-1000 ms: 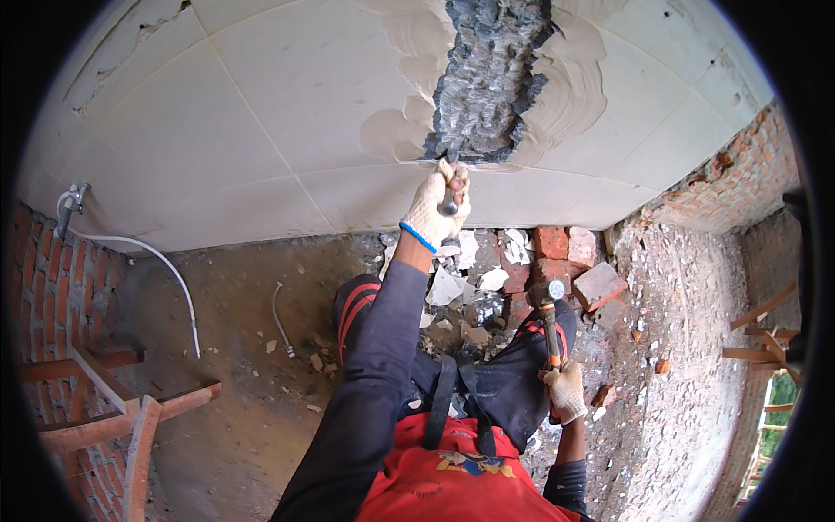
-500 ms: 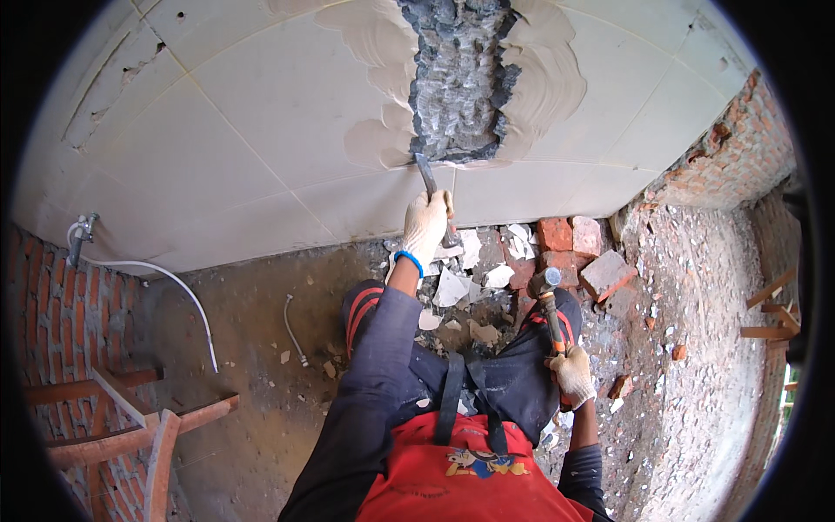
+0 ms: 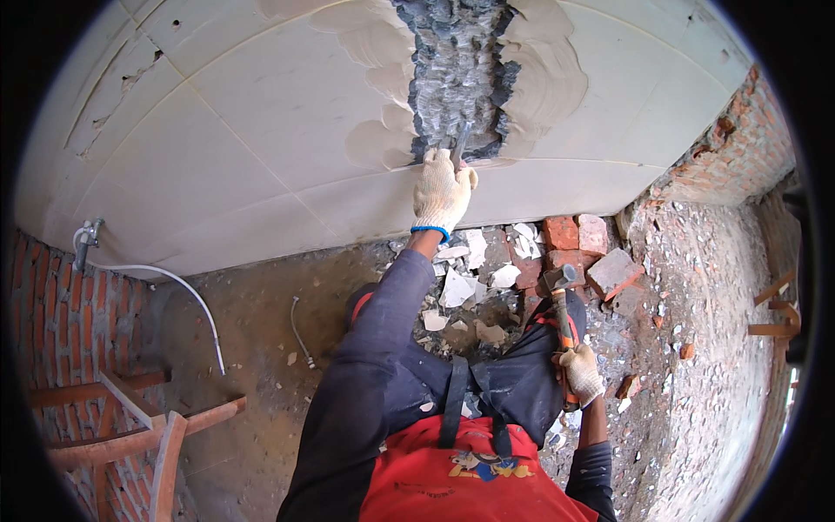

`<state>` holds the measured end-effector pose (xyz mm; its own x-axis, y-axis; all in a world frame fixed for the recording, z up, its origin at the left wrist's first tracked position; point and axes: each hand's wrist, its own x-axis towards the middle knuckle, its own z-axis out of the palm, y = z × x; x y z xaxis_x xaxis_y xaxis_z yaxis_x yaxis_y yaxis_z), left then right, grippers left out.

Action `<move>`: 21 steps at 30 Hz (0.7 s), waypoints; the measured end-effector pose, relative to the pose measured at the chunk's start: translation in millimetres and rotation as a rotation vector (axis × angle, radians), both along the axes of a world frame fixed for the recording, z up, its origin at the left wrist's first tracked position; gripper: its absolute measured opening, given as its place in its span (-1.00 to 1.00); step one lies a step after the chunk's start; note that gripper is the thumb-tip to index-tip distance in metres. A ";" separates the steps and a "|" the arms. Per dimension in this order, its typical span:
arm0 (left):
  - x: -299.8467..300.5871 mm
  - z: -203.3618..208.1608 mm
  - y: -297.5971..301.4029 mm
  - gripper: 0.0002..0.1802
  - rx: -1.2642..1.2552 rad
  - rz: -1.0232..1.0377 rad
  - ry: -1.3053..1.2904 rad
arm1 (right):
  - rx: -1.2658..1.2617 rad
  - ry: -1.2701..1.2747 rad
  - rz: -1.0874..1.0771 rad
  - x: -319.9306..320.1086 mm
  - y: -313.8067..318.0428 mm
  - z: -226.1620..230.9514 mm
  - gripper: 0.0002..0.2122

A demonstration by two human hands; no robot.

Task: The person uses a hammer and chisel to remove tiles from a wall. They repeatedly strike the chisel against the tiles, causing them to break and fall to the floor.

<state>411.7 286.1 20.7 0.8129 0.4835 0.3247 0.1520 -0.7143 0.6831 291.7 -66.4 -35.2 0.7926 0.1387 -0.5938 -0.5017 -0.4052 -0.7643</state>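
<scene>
clenched around the chisel [image 3: 463, 143], my gloved left hand [image 3: 441, 193] is at the lower edge of the rough grey strip [image 3: 457, 74] in the tiled wall [image 3: 252, 148]; my right hand [image 3: 581, 374] grasps the hammer [image 3: 564, 320], its head near my right knee [image 3: 576, 306].

Matt knit cloth gloves [image 3: 442, 193], metal chisel [image 3: 463, 141] and hammer head [image 3: 560, 278], smooth tile wall [image 3: 252, 130], rough groove [image 3: 456, 74], coarse bricks [image 3: 561, 232]

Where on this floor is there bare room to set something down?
The floor patch between the white hose and the short pipe looks mostly bare. It's crowded farther right: tile shards lie below the tiled wall, with bricks beyond the hammer.
</scene>
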 end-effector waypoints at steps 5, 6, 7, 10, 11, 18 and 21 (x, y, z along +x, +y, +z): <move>15.0 -1.8 6.0 -0.70 0.246 -0.033 0.090 | 0.021 0.004 0.001 -2.6 -5.4 -3.4 -0.87; 16.9 -1.8 6.8 -0.67 0.281 -0.033 0.124 | 0.024 0.006 0.001 -3.1 -6.6 -4.2 -0.87; 18.8 -1.8 7.3 -0.65 0.315 -0.033 0.160 | 0.014 0.017 0.001 -3.4 -7.9 -4.6 -0.87; 24.6 -3.2 8.1 -0.60 0.386 -0.027 0.224 | 0.005 0.027 -0.003 -4.7 -10.6 -5.9 -0.88; 26.1 -4.5 8.1 -0.60 0.401 -0.030 0.249 | 0.009 0.022 -0.010 -5.2 -11.3 -6.1 -0.88; 32.9 -17.9 9.5 -0.61 0.480 0.028 0.241 | 0.011 -0.001 -0.026 -7.9 -15.1 -7.8 -0.90; 35.0 -22.9 9.8 -0.78 0.587 0.063 0.185 | 0.036 0.004 -0.036 -8.6 -17.5 -10.5 -0.90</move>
